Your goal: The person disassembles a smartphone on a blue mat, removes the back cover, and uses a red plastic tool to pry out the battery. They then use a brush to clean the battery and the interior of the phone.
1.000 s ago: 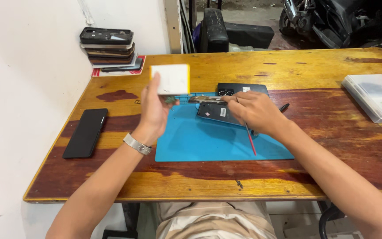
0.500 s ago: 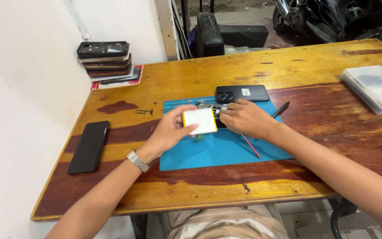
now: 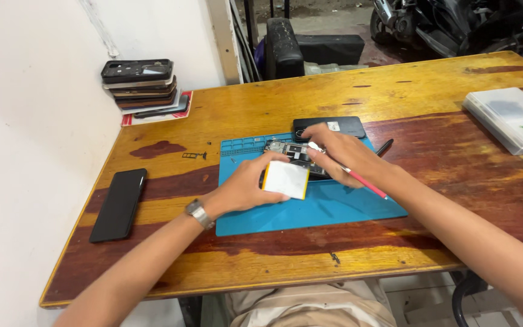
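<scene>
On the blue work mat (image 3: 334, 209) lies an opened phone (image 3: 292, 151) with its insides showing. My left hand (image 3: 246, 188), a watch on its wrist, holds a flat white battery (image 3: 286, 180) with a yellow edge low over the phone's near end. My right hand (image 3: 340, 154) rests on the phone and grips a thin red-handled tool (image 3: 358, 178), its tip at the phone's upper part. A black back cover (image 3: 331, 126) lies just beyond the phone at the mat's far edge.
A black phone (image 3: 119, 203) lies face down at the wooden table's (image 3: 394, 91) left side. A stack of phone frames (image 3: 143, 88) stands in the far left corner. A white box (image 3: 509, 118) sits at right. A small metal tray piece (image 3: 194, 155) and a black pen (image 3: 385, 146) lie near the mat.
My left hand brought the white battery from upright above the mat down over the opened phone. The right hand stays on the phone with the tool.
</scene>
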